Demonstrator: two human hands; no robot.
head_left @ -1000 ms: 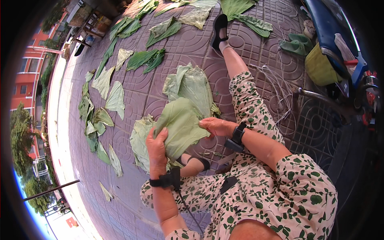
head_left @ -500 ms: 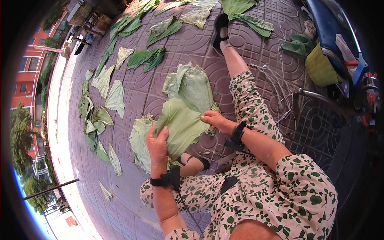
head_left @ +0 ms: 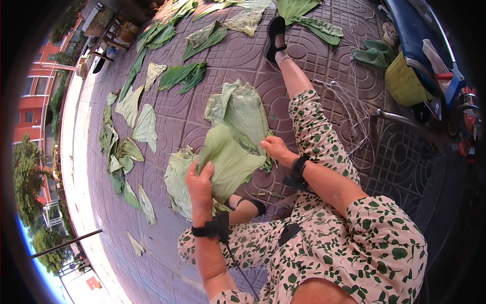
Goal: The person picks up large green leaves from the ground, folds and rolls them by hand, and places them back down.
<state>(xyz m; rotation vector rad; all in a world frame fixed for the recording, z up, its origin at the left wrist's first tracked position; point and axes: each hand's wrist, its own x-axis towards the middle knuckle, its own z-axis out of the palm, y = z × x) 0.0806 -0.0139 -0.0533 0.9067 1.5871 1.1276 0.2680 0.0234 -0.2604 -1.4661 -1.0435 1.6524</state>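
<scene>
A large, limp, pale green leaf is held up in front of me. My left hand grips its left edge, thumb on top and fingers behind. To the right of the leaf, my right hand is closed in a pinch by the leaf's right corner; whatever is between its fingertips is too small to make out. Beyond the held leaf lies a stack of wilted leaves on the paving. Another pile of pale leaves sits left of my left hand, partly covered by it.
Several leaves are spread over the patterned paving at left and far ahead. My outstretched foot in a black shoe borders them. White cord lies tangled at right, near green slippers, a yellow-green basket and a metal bar.
My right hand has moved slightly right and up, off the leaf's right corner where it was pinching. My left hand still holds the leaf in nearly the same place.
</scene>
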